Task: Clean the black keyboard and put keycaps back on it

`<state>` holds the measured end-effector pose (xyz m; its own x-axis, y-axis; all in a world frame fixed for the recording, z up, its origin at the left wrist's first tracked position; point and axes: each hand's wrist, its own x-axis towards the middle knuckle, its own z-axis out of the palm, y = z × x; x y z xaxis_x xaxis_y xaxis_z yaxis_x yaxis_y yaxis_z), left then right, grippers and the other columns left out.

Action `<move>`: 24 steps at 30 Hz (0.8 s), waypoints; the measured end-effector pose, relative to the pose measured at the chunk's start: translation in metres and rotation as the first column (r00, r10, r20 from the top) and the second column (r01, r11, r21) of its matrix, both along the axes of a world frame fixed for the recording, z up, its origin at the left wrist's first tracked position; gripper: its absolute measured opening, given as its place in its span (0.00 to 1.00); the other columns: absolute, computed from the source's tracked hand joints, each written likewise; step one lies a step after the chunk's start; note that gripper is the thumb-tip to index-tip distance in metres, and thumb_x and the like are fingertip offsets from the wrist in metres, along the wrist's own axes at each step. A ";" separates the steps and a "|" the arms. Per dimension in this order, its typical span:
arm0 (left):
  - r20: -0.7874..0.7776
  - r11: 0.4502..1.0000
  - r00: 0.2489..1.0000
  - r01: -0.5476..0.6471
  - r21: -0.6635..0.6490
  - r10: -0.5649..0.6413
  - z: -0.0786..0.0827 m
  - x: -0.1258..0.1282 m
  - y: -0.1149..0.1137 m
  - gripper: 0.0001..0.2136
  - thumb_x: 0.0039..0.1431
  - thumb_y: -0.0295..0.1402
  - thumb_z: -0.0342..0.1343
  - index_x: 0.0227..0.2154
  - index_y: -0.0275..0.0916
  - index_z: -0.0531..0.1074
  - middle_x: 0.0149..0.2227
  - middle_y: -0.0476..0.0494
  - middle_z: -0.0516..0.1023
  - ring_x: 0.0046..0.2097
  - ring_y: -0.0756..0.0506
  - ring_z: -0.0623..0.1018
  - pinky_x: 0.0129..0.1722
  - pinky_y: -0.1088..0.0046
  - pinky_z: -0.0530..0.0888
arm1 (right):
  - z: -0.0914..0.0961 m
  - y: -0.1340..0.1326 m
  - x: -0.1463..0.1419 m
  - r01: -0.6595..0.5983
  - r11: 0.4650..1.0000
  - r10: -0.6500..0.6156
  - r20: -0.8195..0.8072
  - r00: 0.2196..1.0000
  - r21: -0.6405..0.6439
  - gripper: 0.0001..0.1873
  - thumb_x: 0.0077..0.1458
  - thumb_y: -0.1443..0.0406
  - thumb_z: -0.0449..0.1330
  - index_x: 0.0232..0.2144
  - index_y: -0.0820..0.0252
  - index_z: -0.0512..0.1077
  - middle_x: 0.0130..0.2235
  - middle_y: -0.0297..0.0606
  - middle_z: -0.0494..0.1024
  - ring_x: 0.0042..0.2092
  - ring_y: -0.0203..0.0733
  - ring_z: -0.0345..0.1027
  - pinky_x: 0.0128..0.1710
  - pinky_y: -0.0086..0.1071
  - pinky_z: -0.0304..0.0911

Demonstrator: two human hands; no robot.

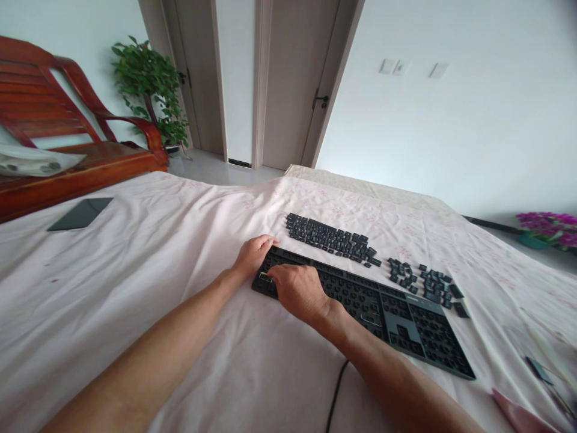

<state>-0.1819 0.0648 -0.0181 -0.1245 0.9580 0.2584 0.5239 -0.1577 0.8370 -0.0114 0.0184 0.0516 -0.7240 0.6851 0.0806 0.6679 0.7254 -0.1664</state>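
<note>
A black keyboard (367, 307) lies slantwise on the pink cloth, with its keycaps off and the bare key sockets showing. My left hand (255, 255) grips the keyboard's far left corner, its fingers along the back edge. Over the left end of the board, my right hand (300, 288) is closed, fingertips pointing down at the sockets. A thin pale metal piece shows beside those fingertips; whether they pinch anything is hidden. Behind the board, loose black keycaps (331, 237) lie in rows, and a second group of keycaps (435, 285) sits farther right.
A dark flat tablet or phone (81, 214) rests at the left on the cloth (216, 373). The keyboard's cable (337, 394) runs toward me. Small tools (538, 370) lie at the right edge. Beyond stand a wooden bench (90, 150), a potted plant (148, 84) and doors.
</note>
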 end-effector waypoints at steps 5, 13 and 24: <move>0.009 1.000 1.000 -0.001 -0.004 0.001 0.001 0.000 -0.001 0.16 0.62 0.38 0.44 0.40 0.42 0.77 0.41 0.47 0.82 0.45 0.46 0.79 0.46 0.74 0.73 | -0.001 -0.009 0.001 -0.007 1.000 0.007 -0.024 1.000 -0.006 0.17 0.60 0.70 0.47 0.42 0.56 0.74 0.39 0.38 0.80 0.40 0.40 0.73 0.34 0.29 0.58; -0.015 1.000 1.000 0.002 0.011 -0.002 -0.002 0.000 0.001 0.16 0.63 0.36 0.43 0.41 0.43 0.76 0.42 0.47 0.82 0.46 0.46 0.78 0.46 0.73 0.73 | 0.003 -0.008 0.007 -0.017 0.999 0.019 0.047 0.999 -0.050 0.16 0.59 0.69 0.49 0.41 0.54 0.75 0.40 0.36 0.81 0.40 0.42 0.74 0.35 0.30 0.59; -0.093 1.000 0.996 -0.001 0.010 0.002 0.000 0.000 -0.001 0.16 0.62 0.35 0.43 0.44 0.45 0.76 0.44 0.49 0.81 0.47 0.46 0.78 0.46 0.74 0.72 | 0.003 -0.011 0.025 0.102 0.994 -0.098 0.109 0.989 -0.036 0.15 0.60 0.69 0.48 0.39 0.55 0.74 0.38 0.38 0.81 0.39 0.42 0.75 0.35 0.29 0.59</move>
